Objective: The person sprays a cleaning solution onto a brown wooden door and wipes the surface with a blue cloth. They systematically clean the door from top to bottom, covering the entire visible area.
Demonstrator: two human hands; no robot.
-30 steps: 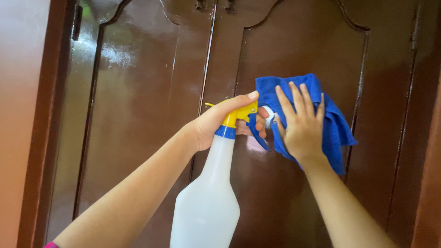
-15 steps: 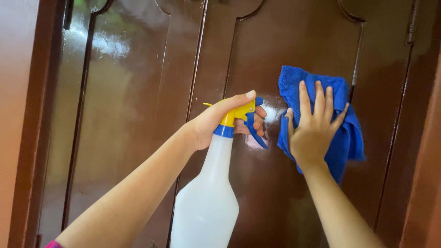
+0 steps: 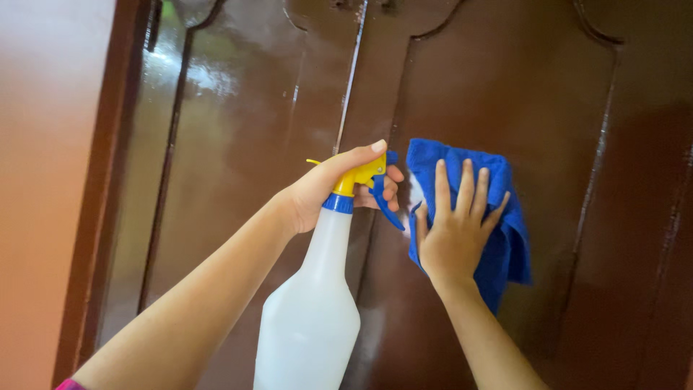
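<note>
Blue cloth now pressed flat under right hand nearer the door seam, swept back left across glossy brown door panel; left hand gripping white spray bottle at its neck, finger on trigger

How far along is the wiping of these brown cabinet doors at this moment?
Looks done: nothing certain; the left door panel is glossy, but gloss alone cannot confirm wiping. In hand: the right hand presses a blue cloth flat on the right door panel, while the left hand holds a white spray bottle by its neck. Left: the panel beyond the cloth shows no wipe marks.
</note>
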